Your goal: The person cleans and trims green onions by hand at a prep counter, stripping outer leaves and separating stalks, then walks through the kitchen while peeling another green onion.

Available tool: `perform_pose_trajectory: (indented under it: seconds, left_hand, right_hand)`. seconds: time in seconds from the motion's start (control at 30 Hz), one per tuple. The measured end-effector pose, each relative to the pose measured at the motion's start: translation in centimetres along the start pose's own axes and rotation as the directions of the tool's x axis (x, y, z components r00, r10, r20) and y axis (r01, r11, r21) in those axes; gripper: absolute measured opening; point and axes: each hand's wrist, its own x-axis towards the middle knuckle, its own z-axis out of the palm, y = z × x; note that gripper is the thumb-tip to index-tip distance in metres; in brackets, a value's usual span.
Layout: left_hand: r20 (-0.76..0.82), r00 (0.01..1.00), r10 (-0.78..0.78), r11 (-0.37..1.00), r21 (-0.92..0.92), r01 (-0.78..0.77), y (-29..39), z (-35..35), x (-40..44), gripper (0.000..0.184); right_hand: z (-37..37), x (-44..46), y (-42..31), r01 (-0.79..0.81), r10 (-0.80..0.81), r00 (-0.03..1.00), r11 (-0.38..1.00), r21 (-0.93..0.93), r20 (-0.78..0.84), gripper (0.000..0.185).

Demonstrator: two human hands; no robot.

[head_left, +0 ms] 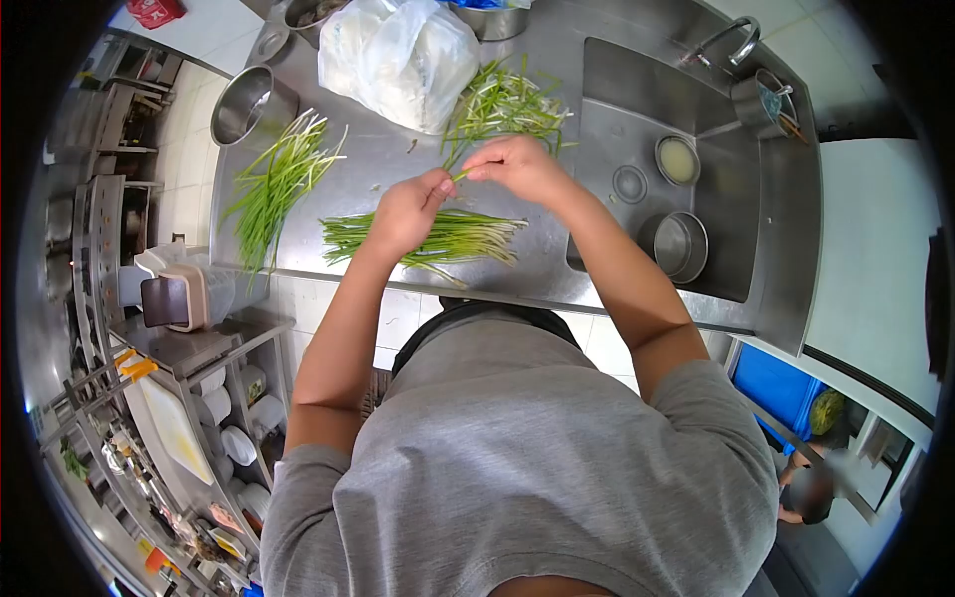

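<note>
Green stalk (460, 176), head view: pinched between the fingertips of my left hand (402, 215) and right hand (519, 165), both grips narrow, over the steel counter (370, 151). The aligned bundle (438, 237) lies on the counter, nearer my body. Step in hand, as judged: two-handed work on one slender piece. Next move calls for light, controlled finger pressure; the stem looks easily crushed.

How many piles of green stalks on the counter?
3. Left pile at the counter's left end; front pile nearest the body, partly behind the left hand; back pile between white bag and sink. The bag may hide more.
</note>
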Motion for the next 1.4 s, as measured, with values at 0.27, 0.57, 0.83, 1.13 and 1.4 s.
perform_pose_trajectory:
  seconds: [0.27,0.57,0.83,1.13,1.4]
  left_hand:
    - [-0.012,1.000,-0.003,1.000,-0.024,0.003,-1.2,-1.9,-2.0,0.021]
    - [-0.040,0.999,-0.017,1.000,-0.005,0.016,-1.3,-1.8,-2.0,0.020]
    - [-0.062,0.997,0.035,0.992,0.122,-0.027,0.8,-1.8,-2.0,0.018]
    - [-0.082,0.991,0.102,0.954,0.290,-0.074,1.9,-1.7,-2.2,0.018]
    - [-0.159,0.986,0.045,0.997,0.075,-0.033,0.1,-3.0,-2.7,0.021]
  right_hand:
    - [-4.1,-0.9,0.5,-0.066,0.117,0.976,0.962,0.264,-0.182,0.013]
    - [-4.7,0.7,1.3,0.076,-0.075,0.980,0.997,-0.006,-0.185,0.025]
    - [-0.6,0.3,-0.7,0.042,-0.037,0.998,0.994,-0.097,0.059,0.016]
    - [-0.5,-0.3,-1.0,0.180,-0.222,0.971,0.923,-0.340,-0.087,0.012]
    - [-7.0,-0.5,-1.7,0.028,-0.047,0.894,0.998,-0.049,-0.445,0.024]
